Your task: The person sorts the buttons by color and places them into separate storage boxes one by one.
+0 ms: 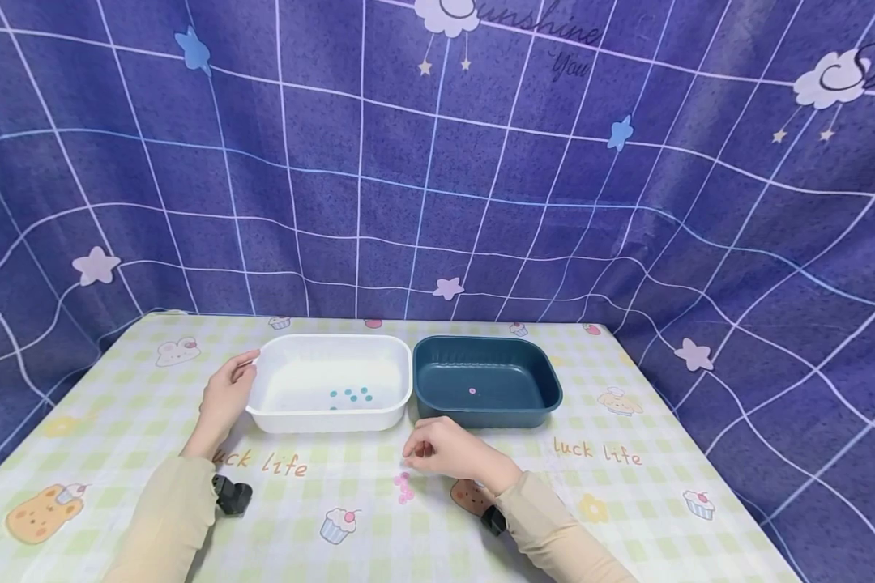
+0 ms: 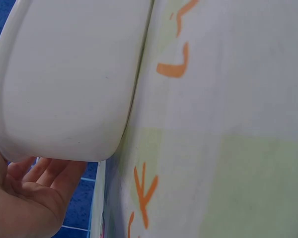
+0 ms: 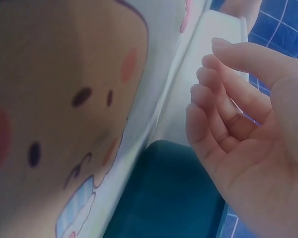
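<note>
Step in hand, by judgement: picking up small pink pieces (image 1: 404, 489), which lie in a loose cluster on the worktop (image 1: 379, 542), nearer its near edge than the two bins. Best practice: come down nearly vertical, take one piece by its rim between thumb and index fingertip, and slide it clear of neighbours before lifting. Right hand (image 1: 452, 453) hovers just above the cluster, fingers bent, thumb close to index; whether a piece is pinched cannot be told. Left hand (image 1: 224, 397) is relaxed, fingers slightly bent at the left end of the white bin (image 1: 328, 421); light contact there would steady it. That bin, toward the worktop's far edge, contains teal pieces (image 1: 353, 397); the dark teal bin (image 1: 481, 418) to its right contains one pink piece (image 1: 471, 391).
</note>
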`<state>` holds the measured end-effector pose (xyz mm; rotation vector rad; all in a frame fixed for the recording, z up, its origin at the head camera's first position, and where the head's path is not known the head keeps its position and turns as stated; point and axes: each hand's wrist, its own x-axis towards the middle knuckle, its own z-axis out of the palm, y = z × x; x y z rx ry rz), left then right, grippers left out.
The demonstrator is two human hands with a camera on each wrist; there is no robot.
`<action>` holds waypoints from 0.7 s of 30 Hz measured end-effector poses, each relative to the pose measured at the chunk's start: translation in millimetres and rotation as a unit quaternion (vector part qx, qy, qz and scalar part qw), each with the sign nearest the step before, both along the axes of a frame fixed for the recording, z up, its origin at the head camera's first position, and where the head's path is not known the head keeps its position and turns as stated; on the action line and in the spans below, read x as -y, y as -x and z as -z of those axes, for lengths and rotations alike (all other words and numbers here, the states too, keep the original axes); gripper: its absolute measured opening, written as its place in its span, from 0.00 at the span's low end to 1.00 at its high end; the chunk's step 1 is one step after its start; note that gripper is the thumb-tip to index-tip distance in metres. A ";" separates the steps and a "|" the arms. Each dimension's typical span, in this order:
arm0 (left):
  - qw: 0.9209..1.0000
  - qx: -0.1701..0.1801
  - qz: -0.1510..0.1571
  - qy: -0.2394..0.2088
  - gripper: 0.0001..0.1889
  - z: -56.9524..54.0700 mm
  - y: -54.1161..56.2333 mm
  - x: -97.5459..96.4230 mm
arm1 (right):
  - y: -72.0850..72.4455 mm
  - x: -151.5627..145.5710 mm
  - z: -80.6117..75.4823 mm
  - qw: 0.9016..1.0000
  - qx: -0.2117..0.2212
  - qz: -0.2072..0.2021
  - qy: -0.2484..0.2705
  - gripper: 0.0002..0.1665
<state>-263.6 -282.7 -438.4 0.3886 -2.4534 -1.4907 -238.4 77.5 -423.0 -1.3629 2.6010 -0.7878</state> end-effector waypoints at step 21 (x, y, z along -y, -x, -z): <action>1.000 -0.001 0.000 -0.002 0.25 0.1 0.2 0.1 | 1.0 2.1 5.9 0.998 0.005 -0.016 -0.062 0.03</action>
